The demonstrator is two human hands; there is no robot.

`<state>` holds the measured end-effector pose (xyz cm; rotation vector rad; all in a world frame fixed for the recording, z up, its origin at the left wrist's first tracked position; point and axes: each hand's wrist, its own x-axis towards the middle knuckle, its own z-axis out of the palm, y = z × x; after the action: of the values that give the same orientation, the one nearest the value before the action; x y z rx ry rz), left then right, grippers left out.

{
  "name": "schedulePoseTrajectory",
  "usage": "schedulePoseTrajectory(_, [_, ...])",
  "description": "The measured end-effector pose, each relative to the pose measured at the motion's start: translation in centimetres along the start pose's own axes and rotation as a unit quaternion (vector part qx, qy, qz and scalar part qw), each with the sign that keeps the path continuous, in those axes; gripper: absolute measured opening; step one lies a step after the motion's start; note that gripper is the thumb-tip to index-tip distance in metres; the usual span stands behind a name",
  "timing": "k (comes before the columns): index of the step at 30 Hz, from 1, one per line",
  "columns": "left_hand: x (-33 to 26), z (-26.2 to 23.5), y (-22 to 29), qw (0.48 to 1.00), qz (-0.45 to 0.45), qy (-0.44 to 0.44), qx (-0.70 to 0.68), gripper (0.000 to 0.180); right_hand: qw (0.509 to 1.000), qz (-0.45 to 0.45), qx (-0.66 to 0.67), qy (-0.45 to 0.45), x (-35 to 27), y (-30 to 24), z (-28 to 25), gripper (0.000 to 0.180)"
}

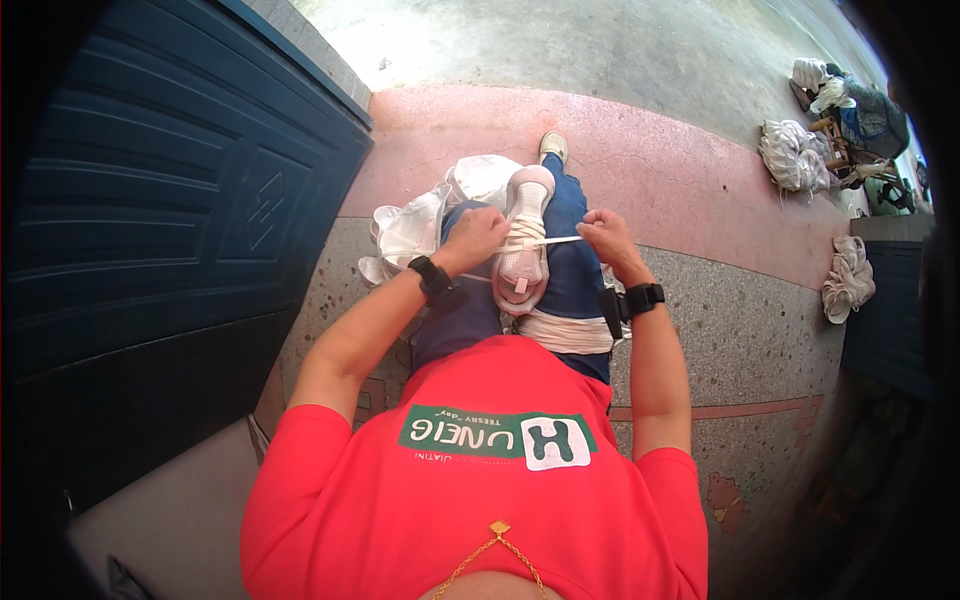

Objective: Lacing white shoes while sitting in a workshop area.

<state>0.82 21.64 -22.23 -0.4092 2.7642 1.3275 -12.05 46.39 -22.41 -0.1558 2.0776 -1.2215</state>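
Seated, looking down over my red shirt (480, 480) at my lap. A pale pink shoe (523, 245) rests on my lap between my hands, toe pointing away from me, tongue end toward my body.

My left hand (476, 237) is closed against the left side of the shoe, fingers curled in at the lacing; it looks to be pinching a lace there, though the grip itself is hidden under the knuckles. My right hand (603, 237) sits just right of the shoe, fingers pinched on the end of a white lace (556, 241). That lace runs taut and nearly level from the shoe's lacing across to my right fingers.

Black wristbands on both wrists, the left one (430, 277) and the right one (641, 299). Blue jeans (575, 265) under the shoe. My own foot in a light shoe (552, 146) shows past my knee.

A white bag (420, 225) lies on the ground just left of my legs, partly under my left forearm. Dark blue door (180, 200) fills the left side. Speckled floor (730, 340) to the right, with a pink band beyond. More white bundles (795, 155) well apart at upper right, and another one (848, 275) lower down by the right edge.
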Motion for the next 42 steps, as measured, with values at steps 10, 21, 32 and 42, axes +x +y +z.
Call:
schedulePoseTrajectory(10, [-1.7,-1.0,1.5,0.984,0.118,-0.063,0.119,0.018,0.983,-0.069,-0.015,-0.171,-2.0,-0.4,1.7,0.037])
schedulePoseTrajectory(21, [-2.3,-0.2,1.3,0.957,0.168,-0.063,0.23,0.013,0.932,-0.317,-0.172,-0.022,-1.9,-0.4,5.7,0.029])
schedulePoseTrajectory(32, [-1.8,0.0,2.2,0.975,0.121,-0.048,0.18,0.013,0.894,-0.34,-0.267,0.12,-2.0,0.0,8.5,0.023])
schedulePoseTrajectory(42, [0.0,-2.9,0.1,0.981,0.046,-0.176,0.065,0.016,0.993,-0.083,0.063,-0.051,-1.8,1.0,0.0,0.031])
